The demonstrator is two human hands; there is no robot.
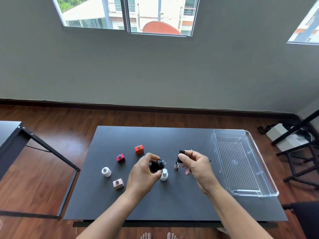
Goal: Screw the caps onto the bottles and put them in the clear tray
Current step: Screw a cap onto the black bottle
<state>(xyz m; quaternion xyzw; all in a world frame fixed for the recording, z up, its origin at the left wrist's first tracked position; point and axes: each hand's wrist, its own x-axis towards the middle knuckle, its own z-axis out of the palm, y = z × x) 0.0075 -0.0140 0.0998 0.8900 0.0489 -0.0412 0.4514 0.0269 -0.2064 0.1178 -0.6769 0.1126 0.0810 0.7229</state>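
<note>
My left hand (144, 171) grips a black bottle (158, 165), tilted with its open neck pointing right. My right hand (194, 163) pinches a black cap (180, 155) with its brush hanging down, a short way right of the bottle's neck. Open bottles stand on the black table (172, 204): an orange one (139, 149), a dark pink one (120, 158), a pale round one (106, 171), a beige square one (118, 183) and a white one (164, 175) just below my left hand. The clear tray (241, 161) lies at the right with nothing in it.
More caps lie partly hidden behind my right hand. A second dark table (10, 135) stands at the left. Black stands and white boxes (283, 135) crowd the floor on the right. My bare feet show below the table's near edge.
</note>
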